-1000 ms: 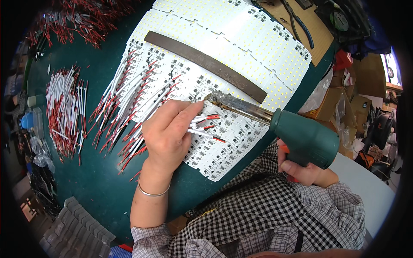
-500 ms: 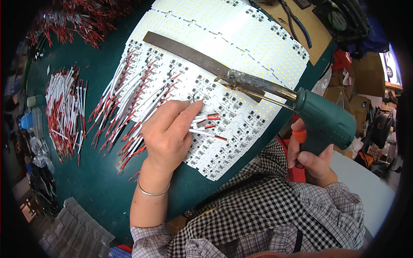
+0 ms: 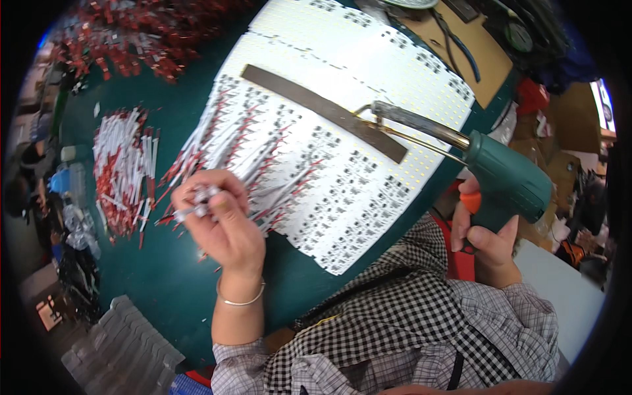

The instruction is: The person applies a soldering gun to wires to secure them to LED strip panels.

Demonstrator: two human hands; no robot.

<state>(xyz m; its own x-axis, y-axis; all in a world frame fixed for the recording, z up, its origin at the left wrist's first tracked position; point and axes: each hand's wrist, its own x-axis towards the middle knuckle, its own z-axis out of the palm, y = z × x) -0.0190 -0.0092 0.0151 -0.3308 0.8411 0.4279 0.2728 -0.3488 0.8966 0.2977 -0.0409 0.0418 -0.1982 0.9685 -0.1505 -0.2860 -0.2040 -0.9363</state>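
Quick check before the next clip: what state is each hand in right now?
Left hand: closed, holding white-sleeved wires, blurred.
Right hand: closed, holding the green soldering gun by its handle.

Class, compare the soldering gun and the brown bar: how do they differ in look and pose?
The gun is mostly green; the bar is brown. The gun has a bulky body; the bar is a plain strip. The gun is in the right hand; the bar lies on the white boards. Both slant.
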